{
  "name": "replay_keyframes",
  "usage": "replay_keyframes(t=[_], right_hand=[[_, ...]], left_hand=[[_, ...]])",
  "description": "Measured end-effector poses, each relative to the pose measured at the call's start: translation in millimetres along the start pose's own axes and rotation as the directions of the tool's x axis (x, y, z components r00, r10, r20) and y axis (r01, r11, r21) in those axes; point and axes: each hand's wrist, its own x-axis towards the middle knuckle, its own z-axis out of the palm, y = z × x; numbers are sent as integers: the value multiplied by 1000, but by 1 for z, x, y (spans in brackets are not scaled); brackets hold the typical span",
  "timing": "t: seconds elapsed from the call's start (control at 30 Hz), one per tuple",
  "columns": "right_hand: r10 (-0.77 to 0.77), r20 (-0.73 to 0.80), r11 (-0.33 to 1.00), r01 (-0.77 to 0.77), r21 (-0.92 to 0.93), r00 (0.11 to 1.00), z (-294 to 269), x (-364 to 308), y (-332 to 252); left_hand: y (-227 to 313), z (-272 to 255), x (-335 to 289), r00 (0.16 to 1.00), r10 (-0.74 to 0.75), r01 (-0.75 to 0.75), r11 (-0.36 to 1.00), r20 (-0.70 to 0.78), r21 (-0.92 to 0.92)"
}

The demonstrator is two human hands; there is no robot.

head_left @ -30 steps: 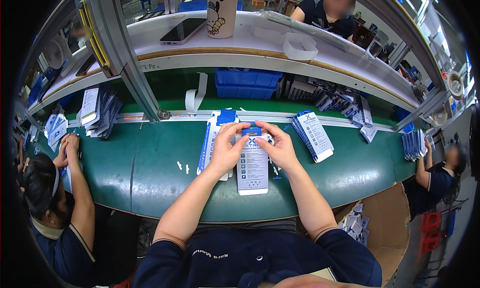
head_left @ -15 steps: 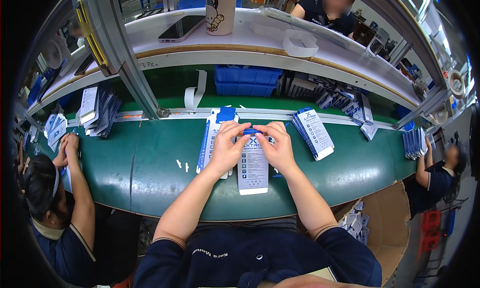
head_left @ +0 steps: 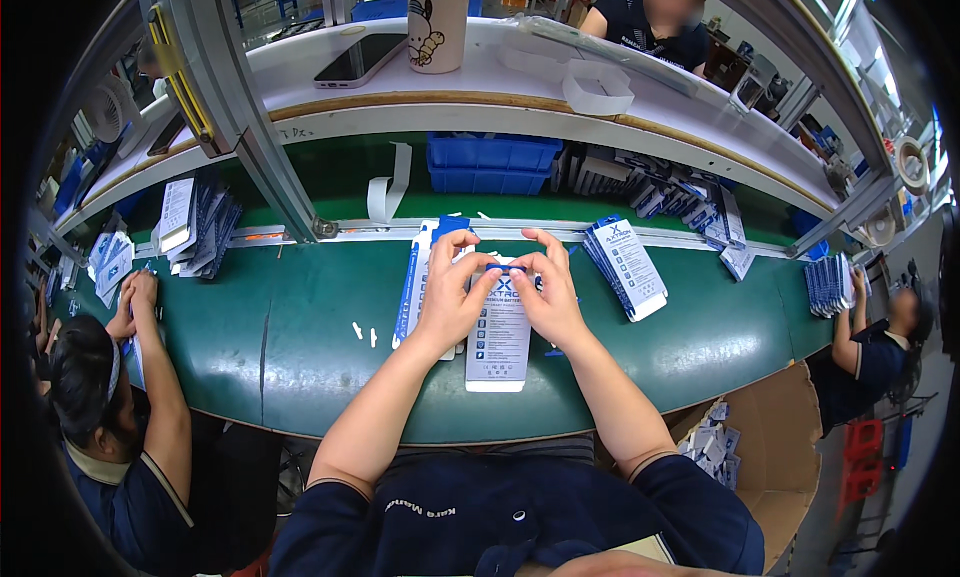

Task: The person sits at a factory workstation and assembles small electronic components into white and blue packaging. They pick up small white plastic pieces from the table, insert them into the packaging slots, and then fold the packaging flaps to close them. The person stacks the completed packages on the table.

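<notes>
In front of me a flat white carton with blue and grey print lies on the green bench, its length pointing toward me. My left hand pinches the left side of its blue far end between thumb and forefinger. On the other side my right hand pinches the same end, the remaining fingers raised and curved. Partly behind my left hand lie more white-and-blue cartons. To the right of my right hand is a fanned stack of cartons.
Small white bits lie left of my arms. Behind stand a blue bin and a raised shelf bearing a phone and a cup. An open cardboard box stands at right. Co-workers sit on both sides.
The carton has shifted slightly left. My forefingers have lifted and spread apart from the blue end, while both thumbs stay at it.
</notes>
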Motion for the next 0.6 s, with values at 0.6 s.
replay_keyframes(t=[0.6], right_hand=[[104, 520, 580, -476, 661, 848, -11, 4, 11]], left_hand=[[6, -2, 2, 957, -151, 252, 857, 249, -450]])
